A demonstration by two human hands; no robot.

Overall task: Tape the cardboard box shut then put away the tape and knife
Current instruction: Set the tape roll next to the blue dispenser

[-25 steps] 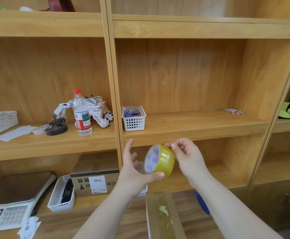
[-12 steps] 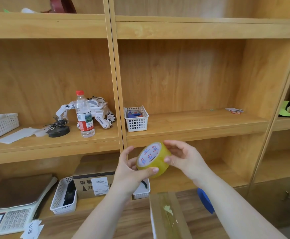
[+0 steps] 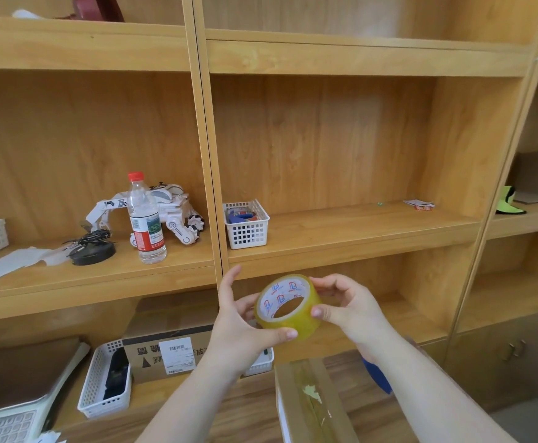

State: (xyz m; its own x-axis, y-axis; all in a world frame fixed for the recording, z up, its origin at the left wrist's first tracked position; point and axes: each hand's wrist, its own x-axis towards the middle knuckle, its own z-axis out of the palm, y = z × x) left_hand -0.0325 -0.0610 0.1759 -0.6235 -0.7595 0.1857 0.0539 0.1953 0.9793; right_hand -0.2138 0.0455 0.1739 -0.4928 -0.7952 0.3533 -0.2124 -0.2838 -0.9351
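Background: wooden shelving unit [image 3: 341, 59] fills the view, desk [image 3: 248, 417] at the bottom edge.
Tape roll: yellowish roll of tape [image 3: 288, 306] held in the air in front of the shelves, above the desk's far edge, core hole facing the camera.
Left hand: left hand [image 3: 239, 327] grasping the roll, thumb under its lower rim, fingers behind its left side, index raised off it.
Right hand: right hand [image 3: 349, 310] grasping the roll's right side, fingertips on top rim and front edge.
Box: cardboard box [image 3: 312, 401] on the desk directly below the roll, tape strip along its top seam, near edge cut off by the frame.
Open room: middle shelf wide and bare to the right of the small white basket [image 3: 246, 223] at its left end.
Left bay: water bottle [image 3: 145, 219] and toy robot [image 3: 165, 209] near the shelf's front edge.
Knife: cannot tell where it is.
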